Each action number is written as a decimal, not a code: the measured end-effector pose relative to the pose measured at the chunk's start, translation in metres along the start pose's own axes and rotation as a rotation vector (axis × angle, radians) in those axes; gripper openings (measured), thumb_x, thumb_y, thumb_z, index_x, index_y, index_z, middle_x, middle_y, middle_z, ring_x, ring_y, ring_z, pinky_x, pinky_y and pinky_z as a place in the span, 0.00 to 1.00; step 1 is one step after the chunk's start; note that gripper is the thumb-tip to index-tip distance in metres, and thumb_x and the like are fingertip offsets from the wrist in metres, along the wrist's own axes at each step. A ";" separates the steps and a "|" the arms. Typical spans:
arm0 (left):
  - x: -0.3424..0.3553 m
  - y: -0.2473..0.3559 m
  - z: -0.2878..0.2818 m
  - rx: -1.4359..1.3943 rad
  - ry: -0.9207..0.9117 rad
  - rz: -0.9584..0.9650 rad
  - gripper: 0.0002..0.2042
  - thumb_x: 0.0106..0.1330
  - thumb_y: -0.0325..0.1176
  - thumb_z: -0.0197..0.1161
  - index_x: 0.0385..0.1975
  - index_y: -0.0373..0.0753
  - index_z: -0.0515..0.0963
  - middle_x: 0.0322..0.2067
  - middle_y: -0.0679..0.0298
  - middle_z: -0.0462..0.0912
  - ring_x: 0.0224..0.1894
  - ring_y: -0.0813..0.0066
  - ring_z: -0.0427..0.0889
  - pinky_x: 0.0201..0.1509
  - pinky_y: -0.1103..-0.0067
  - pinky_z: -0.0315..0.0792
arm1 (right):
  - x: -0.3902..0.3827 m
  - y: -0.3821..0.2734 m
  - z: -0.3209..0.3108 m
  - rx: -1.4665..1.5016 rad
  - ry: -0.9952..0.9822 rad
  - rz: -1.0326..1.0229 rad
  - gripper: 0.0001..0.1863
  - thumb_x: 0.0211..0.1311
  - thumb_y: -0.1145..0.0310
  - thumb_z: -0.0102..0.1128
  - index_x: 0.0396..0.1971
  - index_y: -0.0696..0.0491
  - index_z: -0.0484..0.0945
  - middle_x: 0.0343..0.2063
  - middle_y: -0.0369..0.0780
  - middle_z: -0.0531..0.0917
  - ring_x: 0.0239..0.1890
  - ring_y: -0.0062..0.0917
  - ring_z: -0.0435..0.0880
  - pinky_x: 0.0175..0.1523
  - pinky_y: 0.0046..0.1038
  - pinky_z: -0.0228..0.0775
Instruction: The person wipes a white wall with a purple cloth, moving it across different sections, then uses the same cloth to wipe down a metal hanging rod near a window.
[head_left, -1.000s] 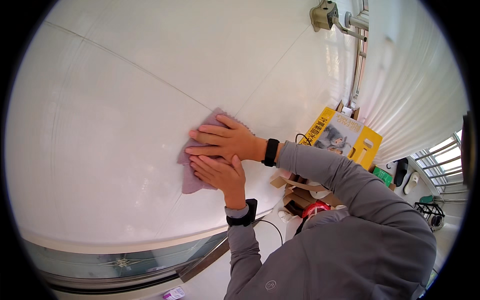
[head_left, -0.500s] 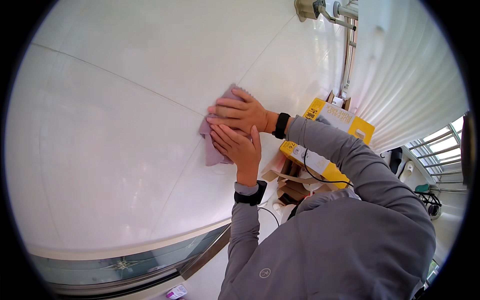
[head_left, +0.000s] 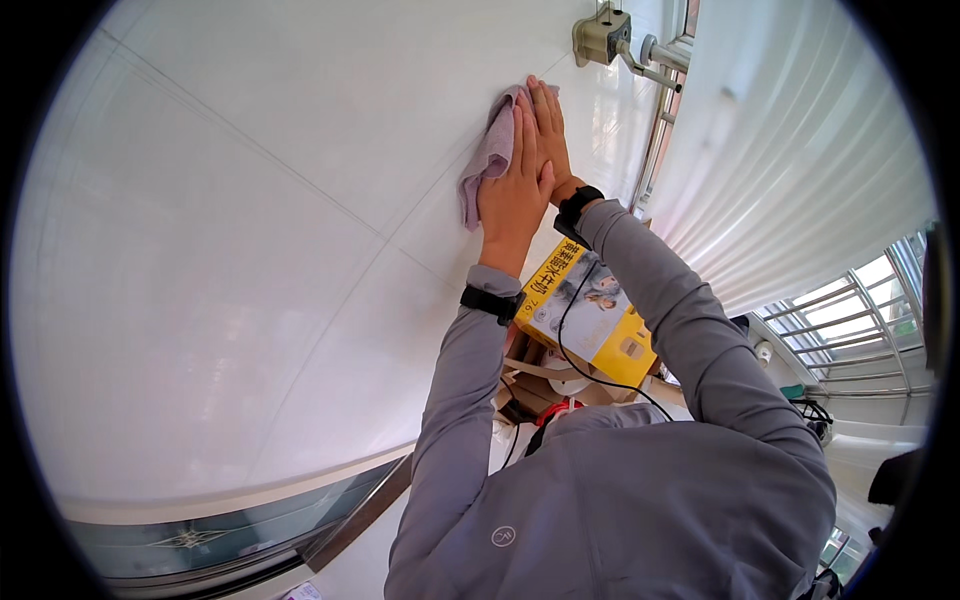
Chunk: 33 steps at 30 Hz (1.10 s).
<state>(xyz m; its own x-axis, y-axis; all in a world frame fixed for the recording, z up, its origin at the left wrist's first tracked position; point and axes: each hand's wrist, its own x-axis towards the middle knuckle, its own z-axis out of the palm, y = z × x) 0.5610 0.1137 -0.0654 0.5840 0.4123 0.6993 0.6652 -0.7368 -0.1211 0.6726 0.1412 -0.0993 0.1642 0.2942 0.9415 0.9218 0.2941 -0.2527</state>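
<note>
A mauve cloth (head_left: 486, 172) lies bunched against a glossy white tiled surface (head_left: 250, 260). My right hand (head_left: 553, 142) is pressed flat over the cloth's upper right part, fingers stretched upward. Beside it, partly overlapping it, my left hand (head_left: 512, 200) also lies flat with straight fingers on the cloth. Both hands are open, and neither has its fingers wrapped round the cloth. The cloth's loose folds hang out to the left of my hands, while the part under my palms is hidden.
A beige crank fitting (head_left: 603, 38) sticks out at the upper right, next to a white curtain (head_left: 790, 140). Below my right forearm stands a yellow and white carton (head_left: 590, 305) with a black cable across it. Barred windows (head_left: 850, 310) lie farther right; a glass panel (head_left: 190, 540) is at lower left.
Both hands and the cloth have moved up and to the right, close to the crank fitting. My fingers now point upward rather than to the left.
</note>
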 end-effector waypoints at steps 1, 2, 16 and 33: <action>-0.001 -0.002 0.000 -0.026 0.057 0.027 0.34 0.60 0.43 0.54 0.66 0.39 0.53 0.66 0.64 0.57 0.47 0.82 0.78 0.32 0.84 0.74 | -0.001 -0.002 0.000 -0.012 -0.035 0.018 0.30 0.62 0.60 0.47 0.63 0.56 0.58 0.67 0.48 0.51 0.68 0.46 0.51 0.69 0.46 0.43; -0.003 -0.005 0.000 -0.049 0.114 0.052 0.34 0.59 0.42 0.54 0.67 0.40 0.53 0.66 0.66 0.58 0.45 0.82 0.78 0.31 0.84 0.73 | -0.004 -0.006 0.001 -0.010 -0.040 0.009 0.30 0.62 0.60 0.47 0.63 0.56 0.58 0.67 0.48 0.51 0.68 0.46 0.51 0.69 0.46 0.43; -0.269 -0.096 -0.042 -0.020 0.035 -0.147 0.31 0.60 0.47 0.57 0.57 0.30 0.64 0.57 0.47 0.68 0.58 0.53 0.71 0.63 0.65 0.63 | -0.174 -0.194 0.048 0.173 -0.296 -0.137 0.28 0.58 0.58 0.50 0.58 0.53 0.66 0.63 0.52 0.57 0.65 0.49 0.54 0.64 0.59 0.37; -0.171 -0.034 0.011 -0.305 -0.572 -0.021 0.30 0.69 0.40 0.45 0.66 0.30 0.48 0.59 0.46 0.65 0.56 0.53 0.71 0.57 0.68 0.65 | -0.156 -0.115 -0.041 -0.089 -0.540 0.400 0.33 0.54 0.70 0.56 0.63 0.52 0.60 0.63 0.45 0.61 0.62 0.41 0.62 0.66 0.43 0.51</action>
<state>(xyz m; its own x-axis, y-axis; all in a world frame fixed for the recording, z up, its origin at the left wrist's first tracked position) 0.4435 0.0744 -0.1888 0.7838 0.5866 0.2036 0.5664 -0.8098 0.1528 0.5554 0.0238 -0.2082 0.3213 0.7845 0.5304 0.8558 -0.0008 -0.5173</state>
